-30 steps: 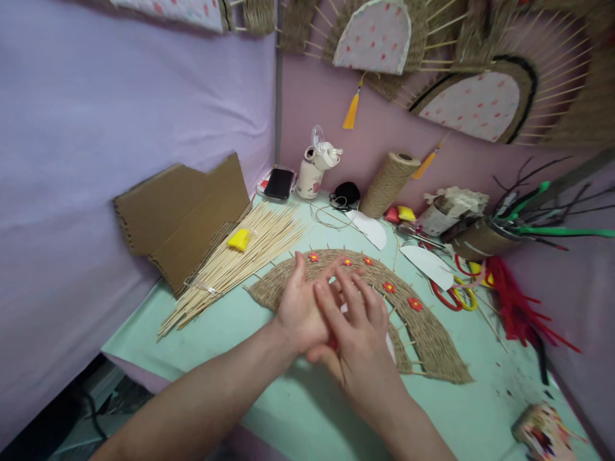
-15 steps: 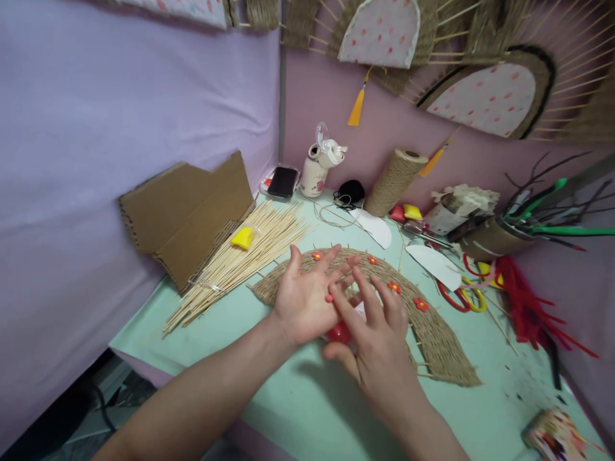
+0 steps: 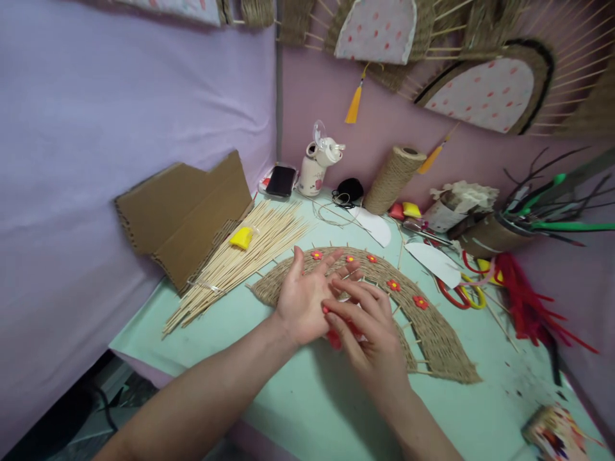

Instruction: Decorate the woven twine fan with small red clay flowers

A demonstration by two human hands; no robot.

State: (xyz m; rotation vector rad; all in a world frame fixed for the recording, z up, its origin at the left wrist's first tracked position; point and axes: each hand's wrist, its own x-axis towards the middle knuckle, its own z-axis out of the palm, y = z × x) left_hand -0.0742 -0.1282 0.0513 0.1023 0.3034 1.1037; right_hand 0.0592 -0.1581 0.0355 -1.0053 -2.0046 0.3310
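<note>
My left hand (image 3: 305,301) is palm up with its fingers spread, above the near edge of a woven twine arch (image 3: 442,346). Between the thumb and index finger of my right hand (image 3: 368,326) is a small red clay ball (image 3: 326,310), held against the edge of the left palm. Beneath the hands, a larger red lump in clear wrap (image 3: 335,339) shows in part; the fingers cover the rest. Several red clay flowers with yellow centres, one a flower (image 3: 393,285) on the right side, sit along the arch.
Left of the arch lie thin wooden sticks (image 3: 230,275), a yellow clay packet (image 3: 241,238) and folded cardboard (image 3: 187,211). Behind stand a white bottle (image 3: 312,176) and a twine spool (image 3: 394,180). Scissors (image 3: 454,294) and red pipe cleaners (image 3: 521,301) lie at right.
My right hand's fingers have closed from spread to a pinch on the small red clay ball, which lay on the left palm. The left hand has barely moved.
</note>
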